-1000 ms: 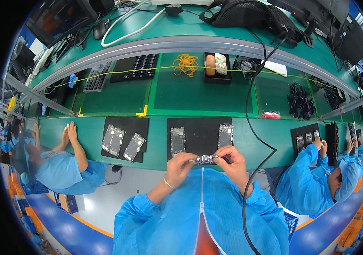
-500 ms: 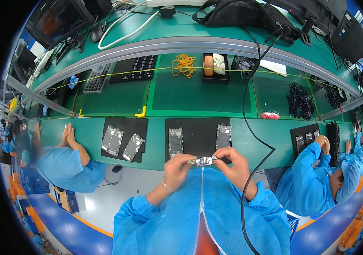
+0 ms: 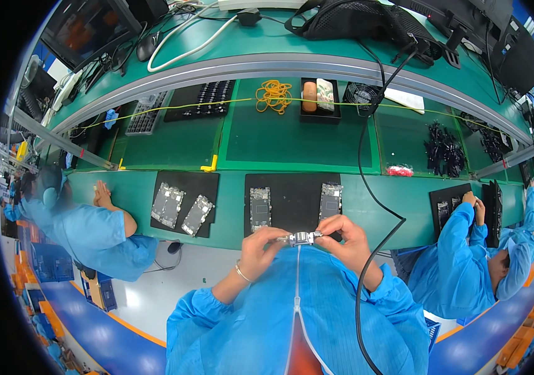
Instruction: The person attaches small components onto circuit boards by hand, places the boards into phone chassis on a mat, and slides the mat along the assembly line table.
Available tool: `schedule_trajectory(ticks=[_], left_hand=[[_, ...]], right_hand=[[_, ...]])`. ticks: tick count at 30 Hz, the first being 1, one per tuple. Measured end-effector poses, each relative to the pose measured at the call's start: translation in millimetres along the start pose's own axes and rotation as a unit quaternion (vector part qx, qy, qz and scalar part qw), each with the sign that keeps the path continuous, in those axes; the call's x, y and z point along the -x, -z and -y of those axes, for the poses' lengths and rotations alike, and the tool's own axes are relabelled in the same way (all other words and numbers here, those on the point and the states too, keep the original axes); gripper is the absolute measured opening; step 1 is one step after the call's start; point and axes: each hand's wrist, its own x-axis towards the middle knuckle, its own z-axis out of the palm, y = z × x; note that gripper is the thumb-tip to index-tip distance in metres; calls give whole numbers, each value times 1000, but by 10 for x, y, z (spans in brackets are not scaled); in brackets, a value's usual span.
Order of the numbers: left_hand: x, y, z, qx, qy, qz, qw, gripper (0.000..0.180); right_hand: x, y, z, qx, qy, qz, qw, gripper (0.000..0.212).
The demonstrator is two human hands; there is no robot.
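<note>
A small silver-and-black metallic part (image 3: 302, 238) is pinched at its ends by fingers of the bare left hand (image 3: 257, 250) and bare right hand (image 3: 350, 245), near a flat black rectangular mat (image 3: 294, 199) where two grey circuit boards (image 3: 260, 210) are laid.

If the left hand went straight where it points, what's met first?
The left hand would first meet the small silvery part it holds; then likely the right hand, though depth is unclear.

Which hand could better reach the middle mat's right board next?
Probably the right hand: it shows nearest that board; the left hand is nearer the other board. Both hold a small part.
</note>
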Motion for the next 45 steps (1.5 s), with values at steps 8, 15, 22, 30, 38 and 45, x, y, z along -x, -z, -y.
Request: schedule_trajectory(ticks=[8,15,22,30,38,45], left_hand=[[-80,40,0,-108,-120,-29,986,23],[-31,-8,6,-28,20,-36,999,19],[-51,37,-9,-34,28,-13,999,17],[-102,76,-66,-87,-39,2,995,19],[-128,72,-119,-56,-9,2,998,19],[-191,140,-46,-80,-92,37,992,20]], right_hand=[[-33,37,-6,36,52,20,998,16],[1,-8,186,157,27,-9,987,18],[-1,8,246,194,1,-16,981,15],[-31,9,189,185,23,-19,982,16],[-47,3,195,129,-2,-18,992,13],[-35,11,92,61,12,-13,998,14]])
